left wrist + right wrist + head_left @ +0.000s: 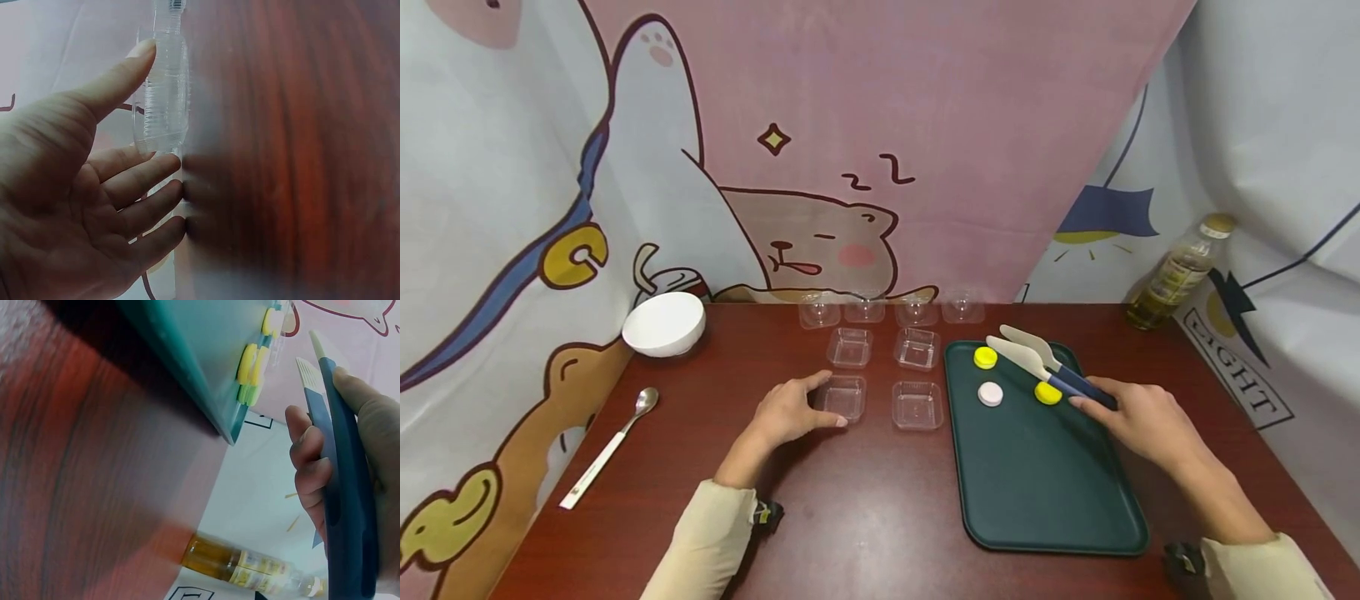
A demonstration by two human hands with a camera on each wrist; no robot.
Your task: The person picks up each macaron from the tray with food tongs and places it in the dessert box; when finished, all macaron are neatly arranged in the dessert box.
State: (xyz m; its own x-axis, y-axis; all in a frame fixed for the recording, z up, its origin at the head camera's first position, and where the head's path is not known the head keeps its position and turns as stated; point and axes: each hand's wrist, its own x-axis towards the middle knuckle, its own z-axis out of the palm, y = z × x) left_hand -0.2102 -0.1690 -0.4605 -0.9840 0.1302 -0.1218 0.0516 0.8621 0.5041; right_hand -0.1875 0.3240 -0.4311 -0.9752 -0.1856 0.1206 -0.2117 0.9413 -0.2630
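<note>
My left hand (790,410) is at the near-left clear plastic container (844,400), thumb at its near edge and index finger at its far edge. In the left wrist view, the fingers are spread and fairly straight beside the clear container (165,94); whether they press it is unclear. My right hand (1150,421) holds blue-handled tongs (1060,371) with pale tips, over a dark green tray (1045,492). The tongs' arms stand apart with nothing between them. On the tray lie two yellow macaron-like rounds, one far (986,357) and one under the tongs (1048,393), and a pale round (990,394).
Three more clear containers, including one nearer the tray (917,406), stand about the middle. Several clear lids (915,311) line the back edge. A white bowl (665,325) and a white-handled spoon (613,446) are on the left. An oil bottle (1172,279) stands at the back right.
</note>
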